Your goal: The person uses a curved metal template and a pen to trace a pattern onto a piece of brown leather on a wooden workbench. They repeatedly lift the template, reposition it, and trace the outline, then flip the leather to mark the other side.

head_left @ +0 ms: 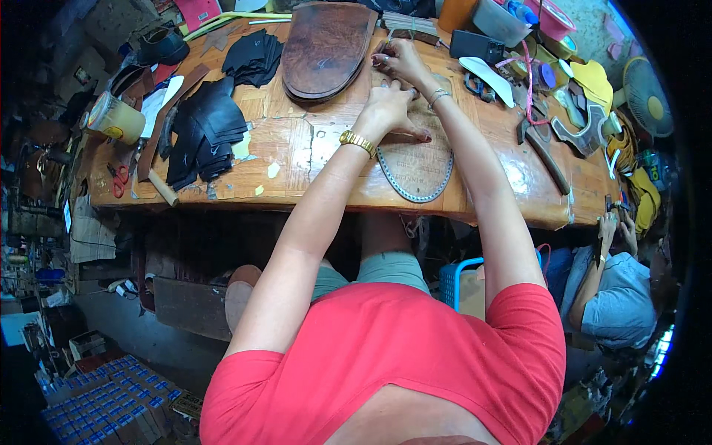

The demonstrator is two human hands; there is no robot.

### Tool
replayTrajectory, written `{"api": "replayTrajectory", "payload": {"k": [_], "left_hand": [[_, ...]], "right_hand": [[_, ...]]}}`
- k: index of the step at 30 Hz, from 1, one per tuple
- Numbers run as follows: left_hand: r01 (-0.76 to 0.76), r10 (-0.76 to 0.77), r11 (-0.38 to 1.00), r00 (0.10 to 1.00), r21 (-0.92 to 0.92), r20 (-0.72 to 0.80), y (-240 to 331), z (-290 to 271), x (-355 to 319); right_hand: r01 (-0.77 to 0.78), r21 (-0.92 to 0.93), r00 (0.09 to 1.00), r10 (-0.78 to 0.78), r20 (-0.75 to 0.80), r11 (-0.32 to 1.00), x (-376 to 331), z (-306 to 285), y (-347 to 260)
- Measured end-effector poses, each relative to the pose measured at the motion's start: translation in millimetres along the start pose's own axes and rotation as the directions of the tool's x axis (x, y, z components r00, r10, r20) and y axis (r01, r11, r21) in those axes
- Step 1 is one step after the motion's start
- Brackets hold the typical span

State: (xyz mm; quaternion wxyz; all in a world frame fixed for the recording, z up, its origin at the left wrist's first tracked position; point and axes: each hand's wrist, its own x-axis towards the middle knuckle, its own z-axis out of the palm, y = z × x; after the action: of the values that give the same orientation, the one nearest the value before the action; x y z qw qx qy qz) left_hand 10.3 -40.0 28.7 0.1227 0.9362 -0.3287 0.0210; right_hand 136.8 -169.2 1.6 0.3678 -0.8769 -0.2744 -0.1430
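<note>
In front of me on the wooden table lies a long tan leather piece (417,172) with a rounded near end. A row of small holes or dots edges it. My left hand (389,115) presses on this piece with its fingers spread, thumb toward the right. Just beyond, my right hand (405,64) is closed in a pinch at the far end of the piece. What the right fingers hold is too small and dark to name. Beside my hands, to the left, rests a stack of glossy brown rounded leather pieces (326,48).
Black leather pieces (206,130) lie left, near red-handled scissors (119,180) and a tub (116,119). At right are a hammer (545,152), a white sole-shaped piece (487,80) and a black box (476,47). Another person (619,297) works at the table's right edge.
</note>
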Motion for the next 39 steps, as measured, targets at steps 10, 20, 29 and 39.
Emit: {"api": "replayTrajectory", "payload": {"k": [10, 20, 29, 39], "left_hand": [[0.002, -0.003, 1.0, 0.999, 0.009, 0.051, 4.4, -3.3, 2.8], [-0.016, 0.015, 1.0, 0.998, 0.012, 0.06, 6.6, -6.1, 2.8], [-0.005, 0.004, 1.0, 0.999, 0.017, 0.041, 2.9, -3.1, 2.4], [-0.01, 0.008, 1.0, 0.998, 0.023, 0.066, 6.2, -5.6, 3.7]], "right_hand": [[-0.177, 0.103, 0.979, 0.186, -0.082, 0.979, -26.9, -30.8, 11.4], [-0.112, 0.003, 0.975, 0.11, -0.192, 0.994, -42.7, -36.0, 5.9], [-0.045, -0.175, 0.985, 0.014, -0.174, 0.984, -41.9, -33.2, 3.3], [-0.075, -0.217, 0.99, 0.046, -0.136, 0.973, -60.6, -51.8, -5.3]]}}
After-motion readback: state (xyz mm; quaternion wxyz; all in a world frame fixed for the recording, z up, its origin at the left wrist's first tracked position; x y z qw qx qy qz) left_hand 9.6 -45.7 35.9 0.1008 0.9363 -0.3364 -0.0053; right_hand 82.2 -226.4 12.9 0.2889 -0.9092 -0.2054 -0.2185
